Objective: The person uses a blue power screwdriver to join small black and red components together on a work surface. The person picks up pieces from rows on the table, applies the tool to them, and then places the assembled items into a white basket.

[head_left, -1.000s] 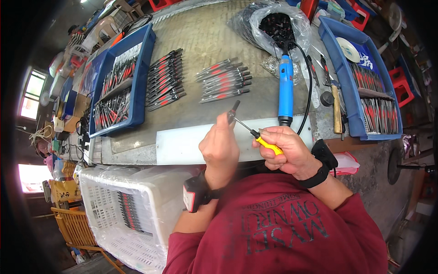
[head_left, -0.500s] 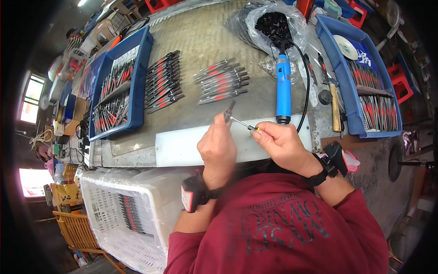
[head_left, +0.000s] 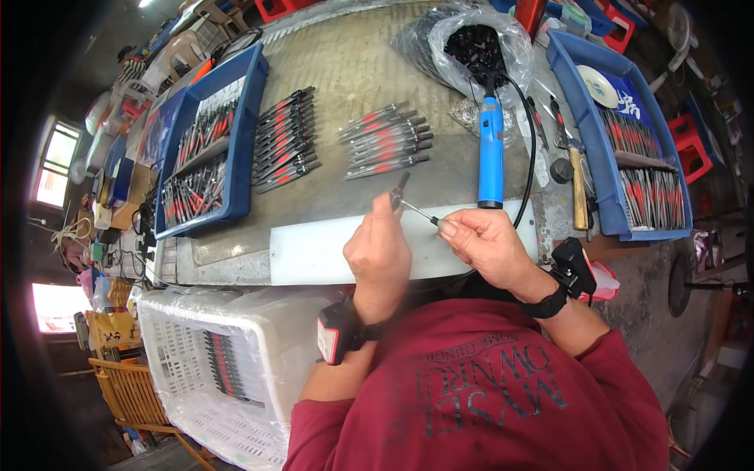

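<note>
Above the near edge of the bench, my left hand (head_left: 378, 247) is closed around a slim pen-shaped tool (head_left: 403, 182), whose dark end sticks up past the fingers. My right hand (head_left: 491, 245) pinches a small screwdriver (head_left: 420, 212) by its handle, which the fingers mostly cover. The thin metal shaft points left, and its tip meets the pen-shaped tool beside my left fingertips; I cannot make out the exact contact. Beyond my hands lie a group of grey-and-red pen-shaped tools (head_left: 385, 147) and, left of it, a row of darker ones (head_left: 284, 141).
A white board (head_left: 330, 255) lies under my hands. A blue powered screwdriver (head_left: 491, 153) with a black cord stands beyond my right hand, before a bag of black parts (head_left: 514, 39). Blue trays (head_left: 239, 169) flank the bench; a hammer (head_left: 579, 188) lies right. A white basket (head_left: 275, 345) sits lower left.
The fingers of my right hand have shifted on the screwdriver handle, hiding its yellow part. My left hand keeps its hold on the pen-shaped tool. The whole view has shifted slightly.
</note>
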Demonstrator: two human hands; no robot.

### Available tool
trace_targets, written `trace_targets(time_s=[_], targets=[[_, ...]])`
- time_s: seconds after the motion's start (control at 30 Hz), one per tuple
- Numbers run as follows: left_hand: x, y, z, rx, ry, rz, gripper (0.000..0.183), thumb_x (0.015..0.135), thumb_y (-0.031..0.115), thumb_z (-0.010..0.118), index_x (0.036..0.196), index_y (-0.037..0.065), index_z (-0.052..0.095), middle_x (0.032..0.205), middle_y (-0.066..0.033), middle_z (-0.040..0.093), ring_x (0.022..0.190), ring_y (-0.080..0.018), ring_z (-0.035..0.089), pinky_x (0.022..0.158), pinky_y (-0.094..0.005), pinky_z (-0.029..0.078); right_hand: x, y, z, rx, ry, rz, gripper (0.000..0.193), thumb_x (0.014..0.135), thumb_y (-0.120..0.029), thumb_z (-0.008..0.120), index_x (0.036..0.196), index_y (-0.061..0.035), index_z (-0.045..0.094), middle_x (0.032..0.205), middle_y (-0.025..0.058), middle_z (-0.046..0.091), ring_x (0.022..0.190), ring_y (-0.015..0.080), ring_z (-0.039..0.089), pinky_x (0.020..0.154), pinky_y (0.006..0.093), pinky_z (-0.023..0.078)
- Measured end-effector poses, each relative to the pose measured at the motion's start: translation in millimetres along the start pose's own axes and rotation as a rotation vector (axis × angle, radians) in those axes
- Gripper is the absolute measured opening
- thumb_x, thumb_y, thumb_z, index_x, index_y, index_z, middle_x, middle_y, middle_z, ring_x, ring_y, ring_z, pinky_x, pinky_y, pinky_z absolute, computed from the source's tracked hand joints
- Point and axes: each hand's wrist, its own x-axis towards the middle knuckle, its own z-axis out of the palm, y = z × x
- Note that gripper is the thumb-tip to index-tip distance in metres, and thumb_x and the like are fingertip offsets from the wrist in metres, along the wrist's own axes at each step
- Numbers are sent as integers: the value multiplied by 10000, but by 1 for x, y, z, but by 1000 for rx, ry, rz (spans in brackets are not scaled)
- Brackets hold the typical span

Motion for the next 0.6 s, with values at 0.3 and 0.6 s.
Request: trace_targets(time_s=[0.3,0.6], targets=[[-3,1,-8,-430,-154,-389,208,859,77,550,1041,-23,562,663,-10,549,532,-62,467,484,-190,377,-6,-16,-8,-542,181,-351,146,829,-129,566,798,14,574,558,74,524,456,146,477,437,276,363],[-1,6,-15,-783,-249,-704,225,883,128,533,1051,-21,552,669,-6,539,490,-11,374,431,-152,288,-12,-21,-6,-614,146,-345,111,804,-99,568,818,12,572,598,143,544,504,261,554,461,316,405]])
